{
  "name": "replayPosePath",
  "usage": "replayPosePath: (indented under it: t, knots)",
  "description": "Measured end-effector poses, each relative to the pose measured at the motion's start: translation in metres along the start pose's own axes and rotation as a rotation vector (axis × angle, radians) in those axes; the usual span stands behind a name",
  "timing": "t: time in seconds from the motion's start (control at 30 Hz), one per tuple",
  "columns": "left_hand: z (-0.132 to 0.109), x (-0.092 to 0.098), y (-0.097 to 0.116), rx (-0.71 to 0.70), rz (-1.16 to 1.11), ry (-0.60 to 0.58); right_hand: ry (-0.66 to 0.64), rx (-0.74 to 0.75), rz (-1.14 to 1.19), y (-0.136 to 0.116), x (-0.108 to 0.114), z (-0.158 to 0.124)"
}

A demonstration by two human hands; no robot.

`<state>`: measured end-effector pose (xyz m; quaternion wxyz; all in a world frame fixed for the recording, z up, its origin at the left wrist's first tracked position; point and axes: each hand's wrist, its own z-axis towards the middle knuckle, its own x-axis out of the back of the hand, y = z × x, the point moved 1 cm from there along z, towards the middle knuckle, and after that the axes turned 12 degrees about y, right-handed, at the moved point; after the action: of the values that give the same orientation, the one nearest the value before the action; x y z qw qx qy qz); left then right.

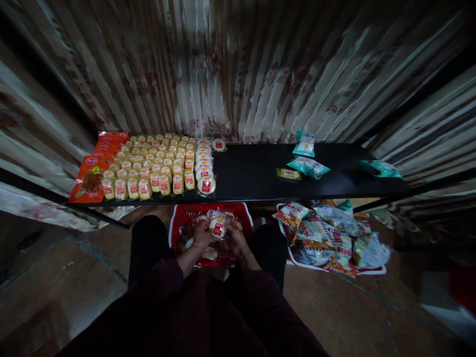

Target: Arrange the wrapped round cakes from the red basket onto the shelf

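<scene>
My left hand and my right hand meet over a red basket on the floor between my knees. Together they are closed on a small clear-wrapped round cake with a red label. More wrapped cakes lie in the basket under my hands. On the black shelf in front of me, several rows of small yellow wrapped cakes lie at the left, with a column of round cakes beside them.
Orange snack packets lie at the shelf's left end. Green-and-white packets and another lie on its right part. A heap of snack bags sits on the floor at right. A patterned curtain hangs behind.
</scene>
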<state>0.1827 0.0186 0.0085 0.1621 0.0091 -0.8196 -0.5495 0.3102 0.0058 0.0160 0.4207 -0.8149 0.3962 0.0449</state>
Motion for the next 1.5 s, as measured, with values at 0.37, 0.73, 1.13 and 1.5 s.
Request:
replayPosePath:
  t: [0.37, 0.73, 1.13, 1.5]
  knots:
    - [-0.006, -0.003, 0.024, -0.062, -0.034, -0.003, 0.132, 0.13, 0.044, -0.001, -0.004, -0.009]
    - [-0.013, -0.002, 0.056, -0.057, -0.124, -0.033, 0.073, 0.224, 0.03, -0.027, -0.02, -0.03]
    - [-0.02, -0.004, 0.074, -0.212, -0.003, 0.057, 0.092, 0.292, 0.041, -0.038, -0.026, -0.039]
    - [-0.054, -0.002, 0.109, -0.218, -0.185, -0.15, 0.162, 0.733, -0.238, -0.053, -0.027, -0.062]
